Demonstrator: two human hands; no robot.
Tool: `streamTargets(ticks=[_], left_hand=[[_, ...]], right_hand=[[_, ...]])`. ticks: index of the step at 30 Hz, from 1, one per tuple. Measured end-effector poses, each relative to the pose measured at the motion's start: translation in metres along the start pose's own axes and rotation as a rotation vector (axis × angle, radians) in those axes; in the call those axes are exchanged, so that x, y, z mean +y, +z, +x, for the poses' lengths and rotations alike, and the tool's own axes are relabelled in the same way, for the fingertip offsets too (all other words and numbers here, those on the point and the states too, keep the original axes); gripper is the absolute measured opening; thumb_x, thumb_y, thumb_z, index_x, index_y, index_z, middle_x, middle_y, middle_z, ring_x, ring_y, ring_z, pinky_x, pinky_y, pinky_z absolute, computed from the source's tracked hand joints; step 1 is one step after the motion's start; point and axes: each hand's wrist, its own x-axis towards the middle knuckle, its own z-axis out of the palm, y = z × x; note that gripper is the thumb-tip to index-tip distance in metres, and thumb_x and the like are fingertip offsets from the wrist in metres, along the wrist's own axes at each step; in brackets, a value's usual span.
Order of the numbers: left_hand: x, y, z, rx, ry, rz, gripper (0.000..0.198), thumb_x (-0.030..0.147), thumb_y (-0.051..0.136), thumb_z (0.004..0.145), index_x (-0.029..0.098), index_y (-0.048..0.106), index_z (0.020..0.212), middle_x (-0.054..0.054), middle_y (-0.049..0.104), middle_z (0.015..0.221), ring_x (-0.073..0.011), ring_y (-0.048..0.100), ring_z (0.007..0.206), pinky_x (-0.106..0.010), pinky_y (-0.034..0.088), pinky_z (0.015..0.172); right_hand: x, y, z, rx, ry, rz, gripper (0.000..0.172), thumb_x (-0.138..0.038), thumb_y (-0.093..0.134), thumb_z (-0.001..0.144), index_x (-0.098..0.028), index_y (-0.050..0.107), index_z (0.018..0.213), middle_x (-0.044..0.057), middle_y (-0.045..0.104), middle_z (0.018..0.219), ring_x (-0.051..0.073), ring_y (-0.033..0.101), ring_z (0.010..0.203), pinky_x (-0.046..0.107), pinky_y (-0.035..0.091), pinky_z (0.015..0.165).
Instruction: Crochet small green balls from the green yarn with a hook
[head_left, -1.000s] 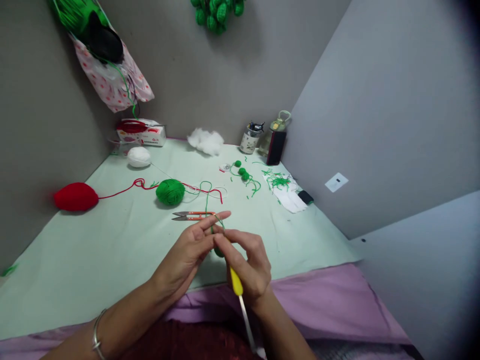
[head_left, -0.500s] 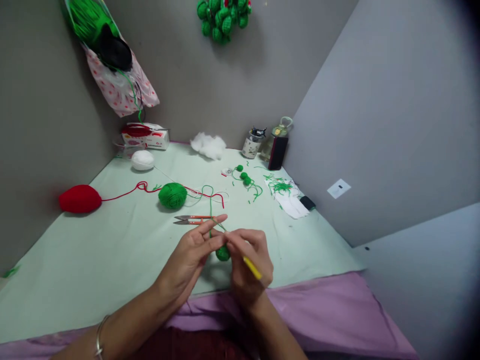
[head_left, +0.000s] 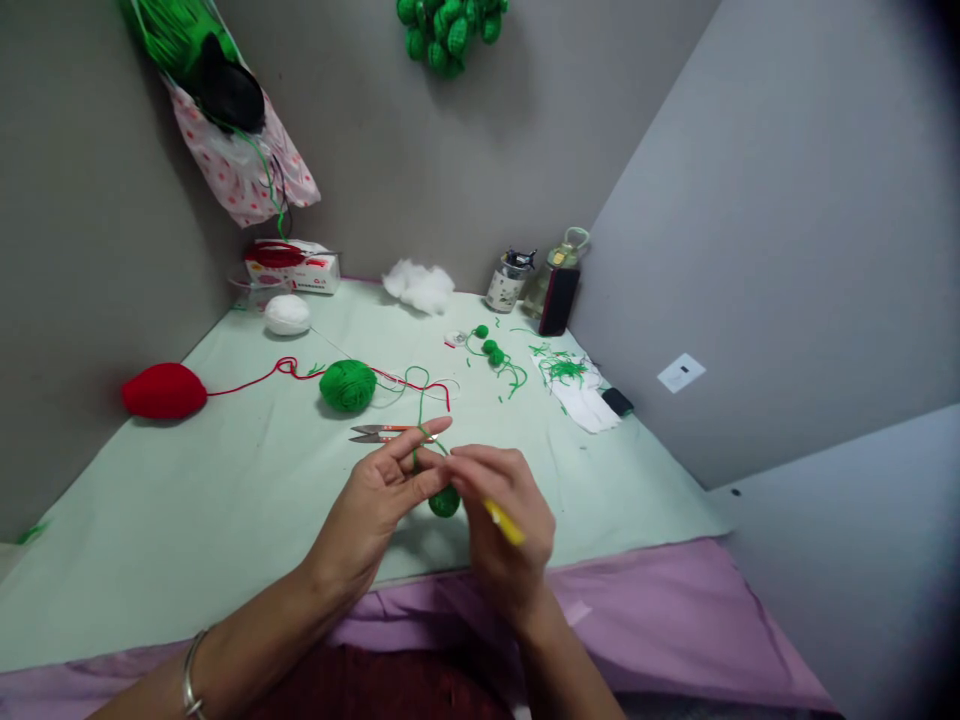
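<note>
My left hand (head_left: 390, 485) pinches a small green crocheted ball (head_left: 444, 502) at its top, with green yarn (head_left: 421, 405) running over the raised index finger. In my right hand (head_left: 504, 520) is a crochet hook with a yellow handle (head_left: 504, 522), gripped like a pencil; its tip meets the work at the left fingertips, where the fingers partly hide it. The yarn trails back toward a green yarn ball (head_left: 348, 386). Just beyond my left hand lie orange-handled thread snips (head_left: 375, 434), partly covered by the fingers.
A red yarn ball (head_left: 163, 390) and a white one (head_left: 287, 315) lie on the left. White stuffing (head_left: 418, 287), a cup of tools (head_left: 505, 284), a bottle (head_left: 568, 255) and a phone (head_left: 559, 301) stand along the back. Green scraps lie on a white tissue (head_left: 585, 405) at right.
My right hand with the hook has shifted slightly right and up, and the yarn near the left index finger sits differently. The view has tilted down a little.
</note>
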Motion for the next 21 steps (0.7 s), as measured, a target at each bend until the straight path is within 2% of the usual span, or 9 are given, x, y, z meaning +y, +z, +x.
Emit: streamTargets(ticks=[2, 3, 6, 9, 12, 14, 15, 17, 21], left_hand=[[0.001, -0.001, 0.001, -0.031, -0.066, -0.066, 0.055, 0.031, 0.092, 0.075, 0.022, 0.076, 0.127, -0.002, 0.072, 0.089, -0.0144, 0.06, 0.086, -0.026, 0.044, 0.086], [0.001, -0.002, 0.001, -0.051, -0.108, -0.089, 0.054, 0.032, 0.092, 0.075, 0.021, 0.077, 0.126, -0.003, 0.073, 0.091, -0.0149, 0.06, 0.088, -0.026, 0.045, 0.086], [0.003, -0.004, 0.002, -0.075, -0.161, -0.079, 0.047, 0.029, 0.09, 0.078, 0.018, 0.079, 0.122, -0.003, 0.072, 0.089, -0.0138, 0.059, 0.086, -0.024, 0.044, 0.082], [0.001, 0.0, 0.001, -0.001, 0.006, 0.021, 0.056, 0.025, 0.09, 0.078, 0.024, 0.074, 0.131, 0.003, 0.066, 0.083, -0.0115, 0.056, 0.08, -0.024, 0.043, 0.082], [-0.003, 0.006, 0.001, 0.031, 0.089, 0.048, 0.066, 0.027, 0.091, 0.078, 0.026, 0.068, 0.139, 0.003, 0.067, 0.083, -0.0132, 0.058, 0.087, -0.025, 0.043, 0.089], [-0.003, 0.008, 0.003, -0.014, -0.023, -0.016, 0.066, 0.03, 0.091, 0.077, 0.022, 0.069, 0.138, 0.001, 0.069, 0.085, -0.0145, 0.059, 0.087, -0.026, 0.044, 0.087], [-0.002, 0.008, 0.003, -0.036, -0.088, -0.049, 0.064, 0.031, 0.091, 0.076, 0.02, 0.07, 0.136, 0.0, 0.07, 0.084, -0.0146, 0.059, 0.085, -0.027, 0.044, 0.085], [0.001, 0.006, 0.004, -0.053, -0.151, -0.073, 0.056, 0.03, 0.091, 0.076, 0.018, 0.075, 0.128, -0.001, 0.068, 0.082, -0.0138, 0.058, 0.082, -0.026, 0.043, 0.082], [0.005, 0.005, 0.003, -0.036, -0.044, -0.007, 0.044, 0.025, 0.089, 0.077, 0.021, 0.079, 0.12, 0.002, 0.063, 0.08, -0.0117, 0.055, 0.078, -0.026, 0.044, 0.084]], right_hand=[[0.002, -0.003, -0.003, -0.002, -0.142, -0.114, 0.043, -0.005, 0.065, 0.093, -0.029, 0.073, 0.127, 0.009, 0.076, 0.113, 0.022, 0.073, 0.101, 0.035, 0.062, 0.082], [0.003, -0.006, -0.004, 0.01, -0.128, -0.106, 0.041, -0.005, 0.065, 0.093, -0.028, 0.074, 0.126, 0.009, 0.077, 0.11, 0.022, 0.073, 0.098, 0.035, 0.062, 0.08], [0.0, -0.013, 0.001, 0.1, 0.165, 0.126, 0.024, -0.011, 0.061, 0.097, -0.025, 0.078, 0.107, 0.004, 0.073, 0.089, 0.017, 0.069, 0.076, 0.031, 0.058, 0.066], [-0.001, -0.011, 0.004, 0.153, 0.361, 0.289, 0.02, -0.018, 0.058, 0.101, -0.022, 0.077, 0.094, 0.003, 0.068, 0.081, 0.013, 0.061, 0.063, 0.029, 0.053, 0.057], [0.002, -0.001, -0.003, 0.133, 0.155, 0.049, 0.024, -0.011, 0.062, 0.096, -0.026, 0.078, 0.106, 0.005, 0.07, 0.092, 0.017, 0.067, 0.08, 0.031, 0.056, 0.066], [0.006, 0.001, -0.007, 0.154, -0.059, -0.097, 0.034, -0.006, 0.064, 0.093, -0.028, 0.077, 0.115, 0.007, 0.072, 0.099, 0.019, 0.069, 0.09, 0.032, 0.058, 0.072], [0.008, 0.0, -0.008, 0.166, -0.069, -0.096, 0.035, -0.005, 0.064, 0.093, -0.028, 0.077, 0.116, 0.007, 0.072, 0.099, 0.019, 0.068, 0.089, 0.033, 0.058, 0.072], [0.008, -0.007, -0.007, 0.204, 0.082, 0.047, 0.026, -0.009, 0.061, 0.096, -0.026, 0.077, 0.108, 0.005, 0.07, 0.09, 0.018, 0.066, 0.08, 0.031, 0.055, 0.066], [0.005, -0.016, 0.005, 0.275, 0.414, 0.419, 0.018, -0.023, 0.061, 0.099, -0.021, 0.076, 0.089, 0.002, 0.064, 0.08, 0.012, 0.055, 0.061, 0.027, 0.046, 0.054]])
